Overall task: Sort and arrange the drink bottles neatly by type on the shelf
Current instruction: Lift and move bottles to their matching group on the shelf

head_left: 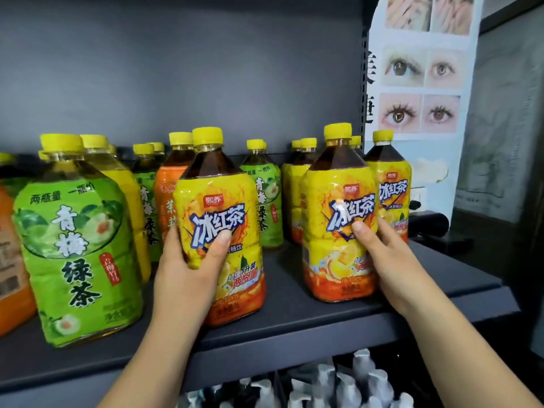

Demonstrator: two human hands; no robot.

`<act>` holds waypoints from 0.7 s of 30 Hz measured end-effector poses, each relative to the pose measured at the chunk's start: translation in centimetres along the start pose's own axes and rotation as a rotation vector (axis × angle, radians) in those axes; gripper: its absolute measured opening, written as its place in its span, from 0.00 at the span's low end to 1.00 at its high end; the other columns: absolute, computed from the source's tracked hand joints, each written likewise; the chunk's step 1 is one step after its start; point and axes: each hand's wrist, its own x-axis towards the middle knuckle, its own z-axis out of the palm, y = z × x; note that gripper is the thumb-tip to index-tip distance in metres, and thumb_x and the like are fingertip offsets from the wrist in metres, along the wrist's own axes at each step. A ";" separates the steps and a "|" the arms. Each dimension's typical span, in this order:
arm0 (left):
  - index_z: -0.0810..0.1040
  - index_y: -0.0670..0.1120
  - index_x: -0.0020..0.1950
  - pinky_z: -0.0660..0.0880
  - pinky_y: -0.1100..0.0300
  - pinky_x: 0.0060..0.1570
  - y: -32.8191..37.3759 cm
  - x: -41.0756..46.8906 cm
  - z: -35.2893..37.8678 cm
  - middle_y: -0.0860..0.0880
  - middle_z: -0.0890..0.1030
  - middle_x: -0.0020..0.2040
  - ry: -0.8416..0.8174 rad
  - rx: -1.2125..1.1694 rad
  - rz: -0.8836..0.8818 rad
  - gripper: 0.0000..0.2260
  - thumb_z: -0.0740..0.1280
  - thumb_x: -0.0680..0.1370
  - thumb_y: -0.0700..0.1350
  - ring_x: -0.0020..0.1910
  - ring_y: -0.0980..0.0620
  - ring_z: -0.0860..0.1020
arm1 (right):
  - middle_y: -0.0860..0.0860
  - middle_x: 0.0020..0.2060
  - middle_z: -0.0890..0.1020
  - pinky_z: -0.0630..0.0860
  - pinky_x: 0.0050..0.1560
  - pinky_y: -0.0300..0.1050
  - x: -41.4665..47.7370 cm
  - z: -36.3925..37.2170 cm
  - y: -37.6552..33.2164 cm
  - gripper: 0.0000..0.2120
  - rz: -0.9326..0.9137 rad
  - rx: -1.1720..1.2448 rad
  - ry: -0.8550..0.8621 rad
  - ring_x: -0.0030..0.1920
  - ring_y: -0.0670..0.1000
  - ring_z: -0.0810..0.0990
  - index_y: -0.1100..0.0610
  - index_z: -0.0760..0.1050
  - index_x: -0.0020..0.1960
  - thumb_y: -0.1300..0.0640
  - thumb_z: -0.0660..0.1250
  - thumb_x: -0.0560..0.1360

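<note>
Two yellow-labelled iced black tea bottles with yellow caps stand near the front of the dark shelf (pixel 294 322). My left hand (pixel 188 266) grips the left one (pixel 219 207) from its left side, thumb across the label. My right hand (pixel 382 254) grips the right one (pixel 338 201) from its right side. A large green tea bottle (pixel 73 231) stands at the front left. Behind are more green tea bottles (pixel 265 195), an orange-labelled bottle (pixel 167 198) and further iced tea bottles (pixel 390 184), mixed together.
An orange-labelled bottle (pixel 11 254) is cut off at the left edge. A poster (pixel 421 69) hangs right of the shelf upright. White-capped items (pixel 338 384) fill the level below. A dark object (pixel 429 225) lies at the right beyond the shelf.
</note>
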 end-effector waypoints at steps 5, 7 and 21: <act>0.66 0.48 0.68 0.70 0.50 0.60 -0.6 0.2 0.2 0.48 0.75 0.62 0.026 -0.019 -0.004 0.45 0.64 0.59 0.73 0.59 0.46 0.73 | 0.46 0.50 0.79 0.74 0.42 0.40 0.8 -2.3 0.1 0.34 0.042 0.031 0.163 0.46 0.44 0.79 0.54 0.61 0.70 0.49 0.66 0.66; 0.64 0.47 0.70 0.69 0.49 0.62 -0.4 0.3 0.3 0.47 0.73 0.63 0.015 -0.033 -0.017 0.45 0.66 0.61 0.72 0.61 0.45 0.72 | 0.48 0.53 0.77 0.74 0.42 0.41 1.1 -2.8 0.2 0.32 0.070 0.027 0.173 0.46 0.44 0.78 0.55 0.58 0.71 0.51 0.65 0.70; 0.67 0.50 0.66 0.69 0.54 0.55 0.5 0.9 1.2 0.55 0.72 0.52 -0.088 -0.050 -0.092 0.32 0.65 0.65 0.61 0.52 0.52 0.71 | 0.51 0.67 0.71 0.70 0.64 0.52 3.9 -0.9 1.6 0.40 0.177 -0.081 0.105 0.62 0.52 0.74 0.50 0.59 0.73 0.40 0.68 0.65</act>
